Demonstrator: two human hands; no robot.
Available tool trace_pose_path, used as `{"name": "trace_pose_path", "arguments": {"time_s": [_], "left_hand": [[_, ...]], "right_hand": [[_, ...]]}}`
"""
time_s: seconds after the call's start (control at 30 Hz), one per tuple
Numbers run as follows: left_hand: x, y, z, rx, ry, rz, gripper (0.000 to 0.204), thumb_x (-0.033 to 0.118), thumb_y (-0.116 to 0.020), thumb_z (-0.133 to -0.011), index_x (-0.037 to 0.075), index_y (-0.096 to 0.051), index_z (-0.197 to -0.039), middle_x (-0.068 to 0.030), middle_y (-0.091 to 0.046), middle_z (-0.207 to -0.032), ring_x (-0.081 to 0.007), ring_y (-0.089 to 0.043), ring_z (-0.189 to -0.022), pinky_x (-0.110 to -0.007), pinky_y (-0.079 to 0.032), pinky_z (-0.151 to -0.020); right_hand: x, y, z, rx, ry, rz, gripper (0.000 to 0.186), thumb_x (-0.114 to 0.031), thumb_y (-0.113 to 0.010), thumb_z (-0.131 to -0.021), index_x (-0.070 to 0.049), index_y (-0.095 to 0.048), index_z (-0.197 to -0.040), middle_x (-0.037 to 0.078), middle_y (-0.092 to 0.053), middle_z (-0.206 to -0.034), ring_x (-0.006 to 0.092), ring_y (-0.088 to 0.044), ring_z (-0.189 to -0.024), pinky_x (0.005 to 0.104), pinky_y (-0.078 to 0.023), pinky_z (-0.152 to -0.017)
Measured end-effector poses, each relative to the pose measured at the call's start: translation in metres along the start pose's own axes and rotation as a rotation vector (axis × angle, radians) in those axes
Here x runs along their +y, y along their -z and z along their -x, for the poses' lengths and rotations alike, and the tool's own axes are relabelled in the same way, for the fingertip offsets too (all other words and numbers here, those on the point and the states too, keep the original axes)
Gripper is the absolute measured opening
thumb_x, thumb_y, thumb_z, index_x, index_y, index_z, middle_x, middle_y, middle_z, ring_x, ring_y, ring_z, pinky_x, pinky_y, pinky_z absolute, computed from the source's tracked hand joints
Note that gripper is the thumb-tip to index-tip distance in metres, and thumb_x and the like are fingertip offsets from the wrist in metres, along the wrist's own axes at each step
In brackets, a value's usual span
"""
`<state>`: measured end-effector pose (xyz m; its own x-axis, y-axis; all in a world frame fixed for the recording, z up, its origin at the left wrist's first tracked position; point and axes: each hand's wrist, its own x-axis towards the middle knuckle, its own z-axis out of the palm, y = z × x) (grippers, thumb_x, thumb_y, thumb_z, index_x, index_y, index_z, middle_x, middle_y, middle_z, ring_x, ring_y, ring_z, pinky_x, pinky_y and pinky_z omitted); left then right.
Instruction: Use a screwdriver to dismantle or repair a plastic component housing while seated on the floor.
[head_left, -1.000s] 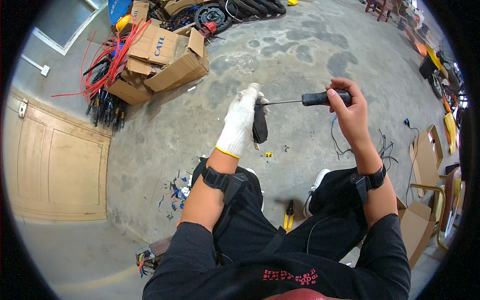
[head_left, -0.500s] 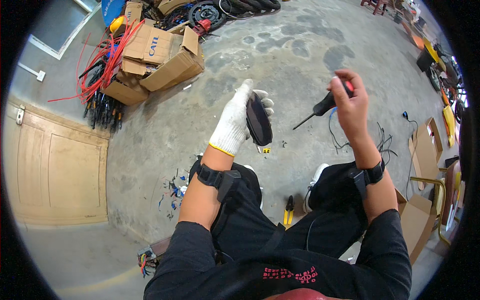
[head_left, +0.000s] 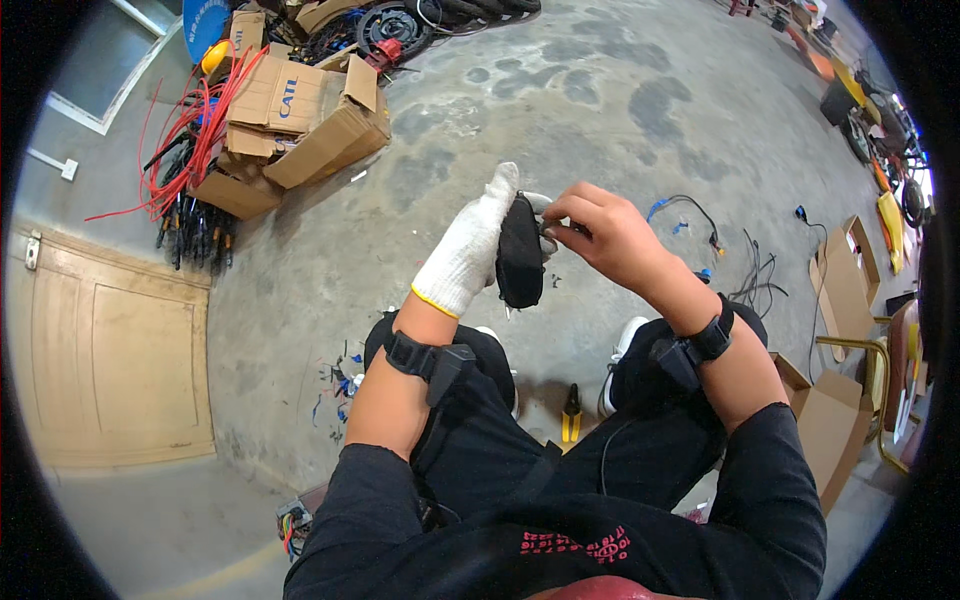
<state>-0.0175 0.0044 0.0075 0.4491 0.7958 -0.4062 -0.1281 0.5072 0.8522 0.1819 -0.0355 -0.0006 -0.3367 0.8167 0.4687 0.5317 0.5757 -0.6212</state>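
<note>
A wooden door [head_left: 145,370] and cardboard boxes [head_left: 300,100] edge the stained concrete floor [head_left: 450,120]; above it, the gloved left hand [head_left: 465,240] grips a black case [head_left: 520,265]; the right hand [head_left: 612,235] bends beside it, its hold unclear; an open carton [head_left: 838,425] sits rightmost.

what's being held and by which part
The left hand grips a black pouch-like object by its sides. The right hand is at its right edge; any hold there is unclear.

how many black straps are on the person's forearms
2: the left strap is around the left forearm, the right strap around the right forearm. Any under the sleeves would be hidden.
</note>
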Motion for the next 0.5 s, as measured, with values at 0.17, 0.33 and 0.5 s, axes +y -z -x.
{"name": "trace_pose_path", "arguments": {"time_s": [0.17, 0.33, 0.5], "left_hand": [[-0.0037, 0.0028, -0.0005, 0.005, 0.034, -0.035, 0.074, 0.069, -0.045, -0.094, -0.001, -0.067, -0.107, -0.0122, -0.071, -0.088, -0.0212, -0.07, -0.071, -0.033, -0.061, -0.063], [-0.0049, 0.0022, -0.0016, -0.008, 0.012, -0.057, 0.075, 0.07, -0.045, -0.093, 0.0, -0.068, -0.107, -0.0112, -0.071, -0.088, -0.0201, -0.07, -0.072, -0.033, -0.06, -0.065], [-0.0001, 0.0008, 0.0052, 0.035, 0.031, -0.219, 0.074, 0.073, -0.042, -0.093, 0.005, -0.07, -0.102, -0.0081, -0.071, -0.084, -0.0179, -0.069, -0.071, -0.03, -0.058, -0.064]], "right_hand": [[-0.0015, -0.0041, -0.0008, -0.02, 0.03, 0.027, 0.018, -0.012, -0.073, -0.083, -0.008, -0.066, -0.098, 0.011, -0.062, -0.093, 0.0331, -0.064, -0.081, 0.0415, -0.053, -0.07], [0.0001, -0.0053, 0.0004, -0.031, 0.048, 0.083, 0.018, -0.003, -0.074, -0.079, -0.005, -0.064, -0.093, 0.01, -0.062, -0.092, 0.032, -0.064, -0.08, 0.0395, -0.053, -0.069], [-0.0029, -0.0056, -0.0001, -0.028, 0.073, 0.098, 0.019, -0.003, -0.075, -0.078, -0.005, -0.063, -0.093, 0.01, -0.061, -0.092, 0.032, -0.064, -0.079, 0.0398, -0.053, -0.068]]}}
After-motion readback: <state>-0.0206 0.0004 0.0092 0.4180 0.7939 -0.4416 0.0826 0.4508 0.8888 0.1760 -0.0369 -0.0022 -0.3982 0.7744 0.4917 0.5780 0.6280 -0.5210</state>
